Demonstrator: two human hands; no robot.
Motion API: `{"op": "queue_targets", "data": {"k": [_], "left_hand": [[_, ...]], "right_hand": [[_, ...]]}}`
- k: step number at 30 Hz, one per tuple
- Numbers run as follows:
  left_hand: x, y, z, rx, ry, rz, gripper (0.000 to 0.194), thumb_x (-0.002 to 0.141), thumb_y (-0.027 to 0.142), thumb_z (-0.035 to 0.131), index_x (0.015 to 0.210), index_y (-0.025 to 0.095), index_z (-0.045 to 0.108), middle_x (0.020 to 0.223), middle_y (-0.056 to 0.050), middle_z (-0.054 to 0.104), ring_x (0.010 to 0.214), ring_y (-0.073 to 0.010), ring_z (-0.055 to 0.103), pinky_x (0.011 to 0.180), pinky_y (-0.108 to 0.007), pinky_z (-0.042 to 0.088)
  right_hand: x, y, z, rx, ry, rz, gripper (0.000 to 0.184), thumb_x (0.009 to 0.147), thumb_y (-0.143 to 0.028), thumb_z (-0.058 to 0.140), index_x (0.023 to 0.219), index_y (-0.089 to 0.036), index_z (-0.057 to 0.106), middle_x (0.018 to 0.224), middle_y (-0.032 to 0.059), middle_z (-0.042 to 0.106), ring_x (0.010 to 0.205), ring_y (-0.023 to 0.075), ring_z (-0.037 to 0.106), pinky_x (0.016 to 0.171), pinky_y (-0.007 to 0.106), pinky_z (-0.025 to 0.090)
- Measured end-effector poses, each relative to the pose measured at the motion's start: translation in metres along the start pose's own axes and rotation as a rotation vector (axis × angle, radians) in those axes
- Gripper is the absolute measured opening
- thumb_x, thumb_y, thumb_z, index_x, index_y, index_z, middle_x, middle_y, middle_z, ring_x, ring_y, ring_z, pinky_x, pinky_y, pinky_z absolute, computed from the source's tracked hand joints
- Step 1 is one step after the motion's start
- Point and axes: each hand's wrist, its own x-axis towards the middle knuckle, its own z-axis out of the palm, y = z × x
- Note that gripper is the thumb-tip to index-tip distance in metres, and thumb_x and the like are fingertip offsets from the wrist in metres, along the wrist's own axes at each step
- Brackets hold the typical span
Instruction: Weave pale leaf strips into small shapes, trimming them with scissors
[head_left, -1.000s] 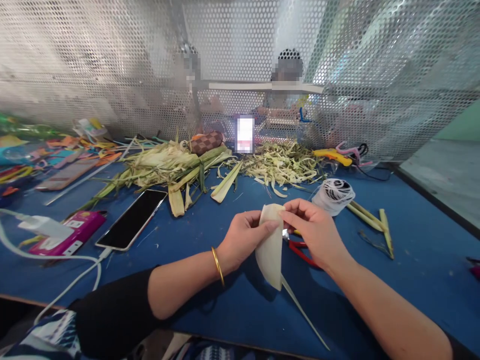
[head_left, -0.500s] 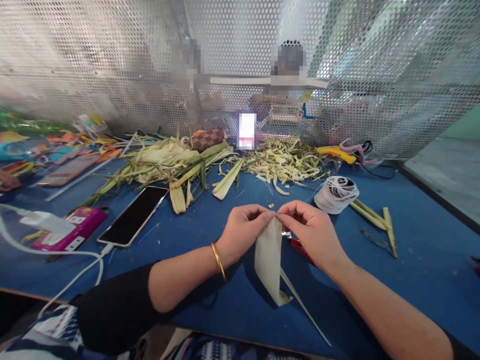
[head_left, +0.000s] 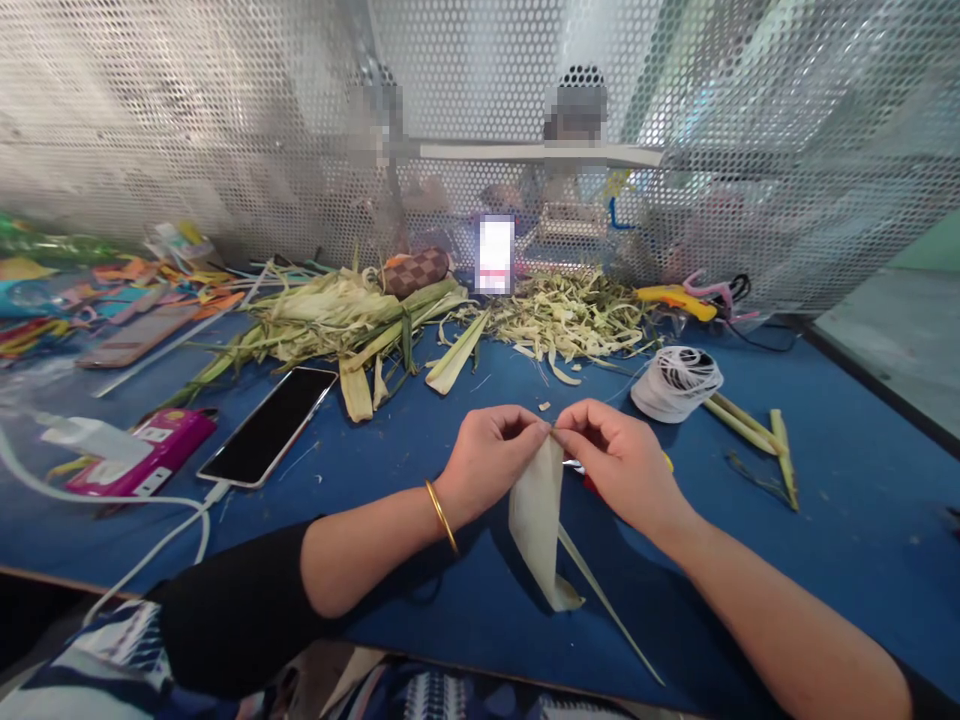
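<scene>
A pale corn husk [head_left: 536, 520] hangs from between my two hands over the blue table [head_left: 420, 620]. My left hand [head_left: 491, 455] pinches its top edge between thumb and fingers. Just beside it, fingertips nearly meeting, my right hand [head_left: 619, 455] pinches the same top edge. The husk's lower end curls to the right, and a thin pale strip [head_left: 611, 605] slants down from behind it. Partly hidden behind my right hand lies a red-handled tool [head_left: 589, 483] with a shiny metal end; its kind cannot be made out.
Husk leaves [head_left: 322, 315] and a heap of shredded husk [head_left: 574, 315] lie along the back by a perforated screen [head_left: 480, 110]. A white string spool [head_left: 675, 385] and stalks [head_left: 784, 460] are right. Left are a phone [head_left: 270, 425], cable and magenta power strip [head_left: 180, 450]. People sit beyond the screen.
My left hand has shifted up from the husk's side to its top edge, next to my right fingertips. The husk now hangs lower, its bottom corner curled. Over the last half second little has moved.
</scene>
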Motion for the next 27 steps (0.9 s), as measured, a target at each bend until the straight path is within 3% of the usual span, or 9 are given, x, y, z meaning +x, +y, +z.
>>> {"op": "queue_targets", "data": {"k": [4, 8, 12, 18, 27], "left_hand": [[0.0, 0.0, -0.001, 0.003, 0.008, 0.018, 0.023, 0.077, 0.032, 0.057, 0.067, 0.013, 0.064, 0.06, 0.001, 0.056, 0.054, -0.0082, 0.042, 0.05, -0.02, 0.034], [0.002, -0.002, -0.001, 0.017, 0.049, 0.058, 0.025, 0.078, 0.036, 0.057, 0.068, 0.014, 0.064, 0.063, 0.001, 0.057, 0.057, -0.0093, 0.044, 0.052, -0.02, 0.035], [0.002, -0.004, 0.0, -0.022, 0.041, 0.045, 0.029, 0.077, 0.041, 0.058, 0.067, 0.015, 0.062, 0.061, 0.002, 0.056, 0.054, -0.0092, 0.043, 0.051, -0.02, 0.035], [0.001, -0.005, 0.002, -0.062, 0.011, 0.024, 0.033, 0.078, 0.044, 0.057, 0.062, 0.015, 0.057, 0.056, 0.004, 0.05, 0.051, -0.0077, 0.038, 0.05, -0.02, 0.032], [0.002, -0.005, 0.002, -0.044, 0.04, 0.029, 0.032, 0.079, 0.044, 0.056, 0.063, 0.016, 0.056, 0.057, 0.004, 0.049, 0.052, -0.0078, 0.038, 0.048, -0.02, 0.032]], "right_hand": [[-0.002, -0.001, 0.002, -0.019, 0.044, -0.012, 0.013, 0.08, -0.03, 0.056, 0.072, -0.019, 0.057, 0.065, -0.0001, 0.059, 0.061, 0.0139, 0.053, 0.057, 0.026, 0.042], [-0.001, -0.001, 0.005, 0.26, 0.059, 0.165, 0.022, 0.073, -0.038, 0.066, 0.081, -0.019, 0.06, 0.07, 0.0004, 0.062, 0.064, 0.0148, 0.057, 0.06, 0.027, 0.047], [0.0, 0.002, 0.009, 0.404, 0.043, 0.254, 0.027, 0.067, -0.041, 0.072, 0.072, -0.018, 0.059, 0.062, -0.002, 0.057, 0.058, 0.0118, 0.051, 0.056, 0.025, 0.044], [-0.001, 0.002, 0.012, 0.369, 0.095, 0.222, 0.026, 0.067, -0.04, 0.072, 0.067, -0.018, 0.059, 0.059, -0.0032, 0.055, 0.055, 0.011, 0.048, 0.051, 0.024, 0.04], [-0.006, -0.002, 0.012, 0.08, 0.201, 0.025, 0.018, 0.079, -0.035, 0.061, 0.071, -0.019, 0.059, 0.062, -0.0018, 0.057, 0.055, 0.0116, 0.05, 0.051, 0.024, 0.04]]}}
